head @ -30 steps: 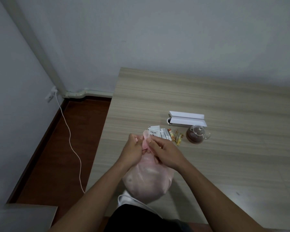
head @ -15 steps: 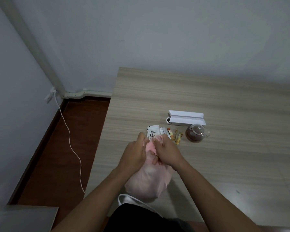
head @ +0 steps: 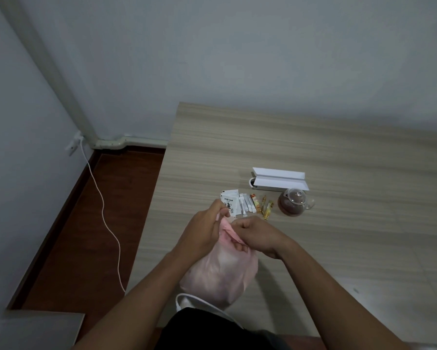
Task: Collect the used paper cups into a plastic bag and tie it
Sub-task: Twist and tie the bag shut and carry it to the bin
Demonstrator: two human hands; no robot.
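A full, translucent pink plastic bag (head: pixel 221 276) stands near the front edge of the wooden table (head: pixel 313 152). Faint rounded shapes show through it; I cannot make out the cups. Its gathered top is bunched between both hands. My left hand (head: pixel 203 232) pinches one strip of the bag's top on the left. My right hand (head: pixel 256 233) grips the other strip on the right, fingers curled round it. The two hands are close together above the bag.
Behind the hands lie tea sachets (head: pixel 230 202), several small stick packets (head: pixel 255 203), a glass teapot (head: pixel 294 202) with dark tea and a white open box (head: pixel 279 179). A white cable (head: pixel 103 210) runs from a wall socket across the brown floor on the left.
Both hands have kept working the bag's top. They have drawn slightly apart, the left one rising toward the sachets, and the bag's neck looks more tightly gathered.
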